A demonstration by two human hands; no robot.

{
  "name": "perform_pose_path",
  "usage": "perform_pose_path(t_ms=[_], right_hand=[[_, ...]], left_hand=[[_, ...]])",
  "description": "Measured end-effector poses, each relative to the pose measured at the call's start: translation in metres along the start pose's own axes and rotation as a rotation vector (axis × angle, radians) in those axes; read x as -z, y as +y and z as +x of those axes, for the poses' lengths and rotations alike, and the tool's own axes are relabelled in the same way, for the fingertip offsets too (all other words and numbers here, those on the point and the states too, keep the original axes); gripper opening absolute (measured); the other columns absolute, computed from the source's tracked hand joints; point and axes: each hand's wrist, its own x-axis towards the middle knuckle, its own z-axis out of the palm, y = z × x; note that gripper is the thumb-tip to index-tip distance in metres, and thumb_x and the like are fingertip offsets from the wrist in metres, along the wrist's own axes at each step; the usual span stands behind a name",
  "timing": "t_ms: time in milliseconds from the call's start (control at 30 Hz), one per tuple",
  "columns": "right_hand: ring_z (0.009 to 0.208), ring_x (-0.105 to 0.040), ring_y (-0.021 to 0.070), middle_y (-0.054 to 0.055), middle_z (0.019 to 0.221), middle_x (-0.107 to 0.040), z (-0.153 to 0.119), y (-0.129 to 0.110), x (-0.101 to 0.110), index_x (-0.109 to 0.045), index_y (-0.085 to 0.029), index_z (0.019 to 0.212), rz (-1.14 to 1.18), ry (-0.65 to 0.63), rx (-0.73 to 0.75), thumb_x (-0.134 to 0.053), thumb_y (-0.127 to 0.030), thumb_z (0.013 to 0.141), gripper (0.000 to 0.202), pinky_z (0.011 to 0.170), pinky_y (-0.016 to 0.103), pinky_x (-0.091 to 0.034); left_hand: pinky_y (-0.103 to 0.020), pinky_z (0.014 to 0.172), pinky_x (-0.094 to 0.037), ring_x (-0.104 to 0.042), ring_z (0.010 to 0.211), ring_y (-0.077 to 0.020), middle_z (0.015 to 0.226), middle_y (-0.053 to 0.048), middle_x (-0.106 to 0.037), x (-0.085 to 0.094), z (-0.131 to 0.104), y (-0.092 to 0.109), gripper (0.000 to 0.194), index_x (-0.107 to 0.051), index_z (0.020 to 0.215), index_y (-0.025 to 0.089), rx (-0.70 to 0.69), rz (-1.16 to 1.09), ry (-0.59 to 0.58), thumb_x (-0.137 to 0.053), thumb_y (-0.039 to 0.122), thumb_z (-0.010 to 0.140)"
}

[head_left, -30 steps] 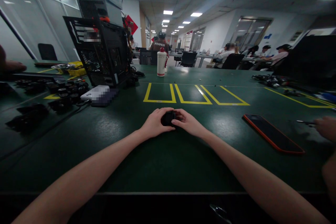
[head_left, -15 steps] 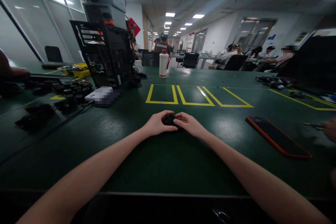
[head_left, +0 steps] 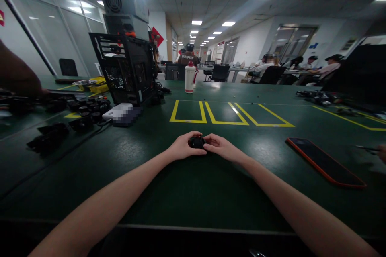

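Observation:
A small black part (head_left: 197, 142), rounded and too dark to name more closely, is between my two hands just above or on the green table (head_left: 193, 192). My left hand (head_left: 185, 145) curls round it from the left, thumb on the near side and fingers on the far side. From the right, my right hand (head_left: 219, 147) grips its edge with the thumb and bent fingers. The part's underside is hidden. To the right of my hands lies a dark phone-like slab with an orange rim (head_left: 325, 162).
Yellow tape outlines (head_left: 188, 121) mark the table beyond my hands. A black computer case (head_left: 125, 68) and dark parts (head_left: 48, 135) stand left. A white bottle (head_left: 189, 79) is farther back. Another person's arm (head_left: 19, 68) reaches in at left; a hand (head_left: 382, 153) holds a thin tool at right.
The whole view has shifted slightly, so things appear lower and farther right. Both my hands keep hold of the black part. At left, the other person's arm extends farther into view.

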Motion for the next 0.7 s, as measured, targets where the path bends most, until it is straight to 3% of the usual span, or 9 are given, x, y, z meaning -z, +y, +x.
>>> perform_pose_path(t_ms=[400, 700], right_hand=[[0.094, -0.058, 0.0181, 0.007, 0.102, -0.058, -0.0016, -0.0019, -0.0033, -0.048, -0.016, 0.102, 0.037, -0.022, -0.061, -0.069, -0.031, 0.064, 0.046, 0.088, 0.037, -0.044], [0.092, -0.058, 0.0182, 0.005, 0.098, -0.058, -0.0015, -0.0057, -0.0053, -0.048, -0.016, 0.099, 0.034, -0.002, -0.087, -0.067, -0.033, 0.066, 0.042, 0.085, 0.037, -0.046]], left_hand=[[-0.039, 0.088, -0.042, -0.051, 0.105, -0.0246, 0.117, -0.009, -0.052, -0.0010, -0.0027, -0.0008, 0.058, -0.045, 0.117, 0.019, -0.049, 0.004, 0.004, -0.066, 0.037, 0.066], [-0.040, 0.092, -0.040, -0.048, 0.109, -0.0251, 0.121, -0.010, -0.048, 0.0007, -0.0060, 0.0016, 0.064, -0.041, 0.121, 0.019, -0.059, -0.025, -0.035, -0.066, 0.039, 0.066]])
